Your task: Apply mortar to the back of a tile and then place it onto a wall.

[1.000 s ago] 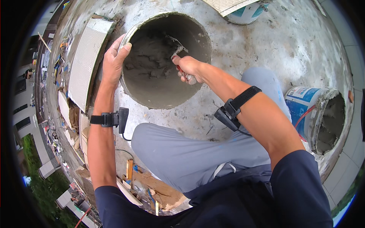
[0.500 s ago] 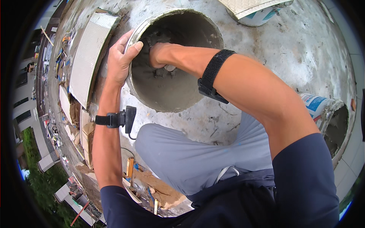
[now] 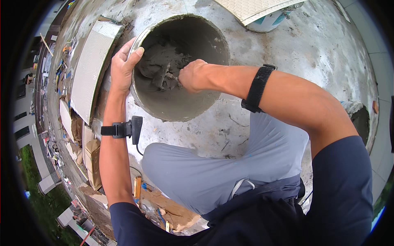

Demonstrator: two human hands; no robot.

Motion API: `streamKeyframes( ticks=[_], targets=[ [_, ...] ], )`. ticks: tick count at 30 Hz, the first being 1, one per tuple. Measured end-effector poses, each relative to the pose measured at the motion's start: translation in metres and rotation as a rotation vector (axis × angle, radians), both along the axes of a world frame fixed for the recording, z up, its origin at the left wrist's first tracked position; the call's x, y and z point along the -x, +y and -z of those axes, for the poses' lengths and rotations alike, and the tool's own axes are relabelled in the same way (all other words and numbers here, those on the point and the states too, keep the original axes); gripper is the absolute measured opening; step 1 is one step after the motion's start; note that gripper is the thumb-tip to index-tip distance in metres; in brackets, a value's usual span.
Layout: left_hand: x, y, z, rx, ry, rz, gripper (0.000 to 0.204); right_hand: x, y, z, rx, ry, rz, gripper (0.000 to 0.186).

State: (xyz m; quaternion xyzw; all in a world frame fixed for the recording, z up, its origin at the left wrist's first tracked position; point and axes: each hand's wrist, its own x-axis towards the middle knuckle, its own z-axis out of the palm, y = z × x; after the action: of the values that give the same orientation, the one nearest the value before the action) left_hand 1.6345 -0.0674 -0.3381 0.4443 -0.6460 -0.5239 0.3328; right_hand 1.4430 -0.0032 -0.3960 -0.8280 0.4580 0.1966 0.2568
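A round bucket (image 3: 180,110) caked with grey mortar stands tilted toward me. Wet mortar (image 3: 158,61) lies in a rough heap inside it. My left hand (image 3: 123,67) grips the bucket's left rim, thumb over the edge and fingers around the outside. Inside the bucket, my right hand (image 3: 193,76) is closed around the handle of a trowel (image 3: 175,78) smeared with mortar. Its blade is buried in or coated by the mortar, so its shape is hidden.
At left a long pale tile (image 3: 92,65) leans near cardboard and wood scraps (image 3: 93,158). A textured panel (image 3: 254,8) rests on a white-and-blue bucket (image 3: 269,21) at the top. Another mortar-stained bucket (image 3: 356,112) lies on its side at right. My bent leg (image 3: 176,164) is close below.
My right hand has moved right and slightly down inside the bucket, drawing the trowel and exposing the mortar heap. My left hand still holds the rim; the bucket appears slightly farther left.
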Motion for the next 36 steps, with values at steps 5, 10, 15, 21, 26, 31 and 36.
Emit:
streamKeyframes(
  ticks=[5, 10, 15, 21, 26, 31, 36],
  targets=[
    [0.028, -0.001, -0.001, -0.009, 0.026, 0.037, 0.057, 0.002, -0.060, -0.028, 0.155, -0.098, 0.149, 0.036],
    [0.033, -0.006, -0.008, 0.046, -0.069, 0.100, 0.061, -0.008, -0.030, 0.028, 0.087, -0.052, 0.190, 0.055],
    [0.033, -0.006, -0.004, 0.054, -0.080, 0.100, 0.065, 0.012, -0.005, 0.062, -0.129, 0.120, 0.125, 0.045],
    [0.017, -0.006, -0.003, 0.036, -0.027, 0.032, 0.063, 0.032, -0.008, -0.013, -0.137, -0.003, 0.186, 0.038],
    [0.046, -0.004, -0.005, 0.084, -0.106, 0.074, 0.061, 0.024, -0.044, 0.012, 0.170, -0.138, 0.321, 0.039],
    [0.047, -0.008, -0.015, 0.082, -0.071, 0.102, 0.059, 0.023, -0.022, 0.058, 0.006, 0.042, 0.300, 0.040],
    [0.046, -0.002, -0.002, 0.150, -0.136, 0.097, 0.057, 0.041, -0.022, 0.022, -0.366, 0.011, 0.404, 0.039]
  ],
)
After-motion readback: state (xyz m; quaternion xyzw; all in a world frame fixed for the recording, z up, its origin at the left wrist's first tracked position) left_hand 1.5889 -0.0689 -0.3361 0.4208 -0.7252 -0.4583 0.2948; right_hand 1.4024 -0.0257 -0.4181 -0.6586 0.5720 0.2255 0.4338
